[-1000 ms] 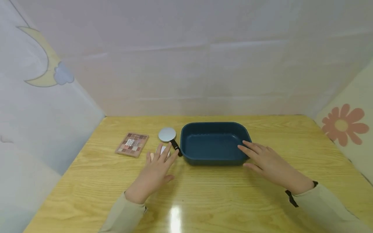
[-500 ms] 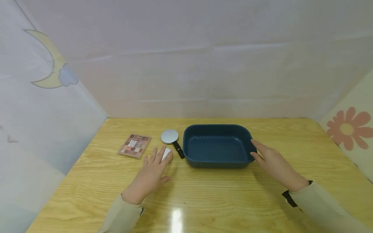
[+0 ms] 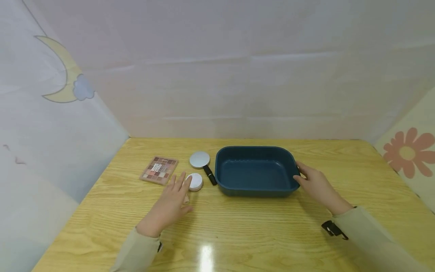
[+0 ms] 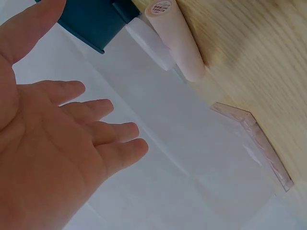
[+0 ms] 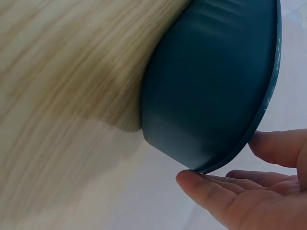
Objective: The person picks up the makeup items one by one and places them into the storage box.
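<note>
My right hand grips the right rim of a dark teal rectangular basin, thumb at the rim and fingers along the outer end wall. In the right wrist view the basin's outer wall fills the middle, with fingertips touching its edge. My left hand is spread above the table and holds nothing. Partly hidden beneath it lies a pale pink cylindrical tube, plainer in the left wrist view. Just past its fingertips sits a white round compact.
An eyeshadow palette lies left of the compact. A silver round case and a black slim tube are between it and the basin. Fabric walls stand behind and beside the wooden table.
My right hand has moved from over the basin's right end to a hold on its rim. The left hand has drawn back and left, uncovering the compact. The view has shifted slightly.
</note>
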The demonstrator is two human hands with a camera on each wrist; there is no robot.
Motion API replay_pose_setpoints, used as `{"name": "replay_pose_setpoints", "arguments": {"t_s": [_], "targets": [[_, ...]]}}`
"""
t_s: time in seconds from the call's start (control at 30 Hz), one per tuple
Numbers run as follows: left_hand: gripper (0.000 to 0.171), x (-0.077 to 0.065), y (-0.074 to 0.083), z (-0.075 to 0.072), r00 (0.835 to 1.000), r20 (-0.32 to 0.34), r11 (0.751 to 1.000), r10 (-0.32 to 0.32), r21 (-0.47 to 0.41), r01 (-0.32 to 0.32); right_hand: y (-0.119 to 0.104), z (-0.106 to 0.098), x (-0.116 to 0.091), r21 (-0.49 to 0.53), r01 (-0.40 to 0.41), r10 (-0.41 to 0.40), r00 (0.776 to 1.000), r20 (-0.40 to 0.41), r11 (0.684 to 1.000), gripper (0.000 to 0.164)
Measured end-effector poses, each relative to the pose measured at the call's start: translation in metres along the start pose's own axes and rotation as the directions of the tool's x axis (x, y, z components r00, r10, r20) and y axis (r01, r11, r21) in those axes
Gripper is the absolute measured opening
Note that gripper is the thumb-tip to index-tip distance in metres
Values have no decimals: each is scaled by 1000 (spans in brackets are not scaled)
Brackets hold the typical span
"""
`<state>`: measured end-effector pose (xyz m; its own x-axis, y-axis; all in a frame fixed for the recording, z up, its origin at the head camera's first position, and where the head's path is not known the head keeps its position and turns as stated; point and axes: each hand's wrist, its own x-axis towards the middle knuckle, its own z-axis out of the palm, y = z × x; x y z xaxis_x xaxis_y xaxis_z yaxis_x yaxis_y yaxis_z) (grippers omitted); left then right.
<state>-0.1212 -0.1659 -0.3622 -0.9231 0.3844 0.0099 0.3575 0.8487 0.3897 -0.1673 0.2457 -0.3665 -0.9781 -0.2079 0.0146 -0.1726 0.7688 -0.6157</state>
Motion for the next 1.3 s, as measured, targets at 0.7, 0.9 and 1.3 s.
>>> {"name": "replay_pose_setpoints", "arguments": {"t_s": [0.7, 0.9, 1.3], "targets": [[86, 1, -7, 2, 988, 67, 985, -138, -92, 144, 8, 3, 11, 123, -122, 122, 993, 9, 985, 54], [83, 4, -7, 2, 972, 85, 964, -220, -133, 230, 9, 4, 12, 152, -125, 125, 992, 11, 980, 55], [40, 13, -4, 4, 944, 15, 937, -328, -124, 328, 10, 6, 12, 147, -119, 119, 993, 9, 982, 54]]}}
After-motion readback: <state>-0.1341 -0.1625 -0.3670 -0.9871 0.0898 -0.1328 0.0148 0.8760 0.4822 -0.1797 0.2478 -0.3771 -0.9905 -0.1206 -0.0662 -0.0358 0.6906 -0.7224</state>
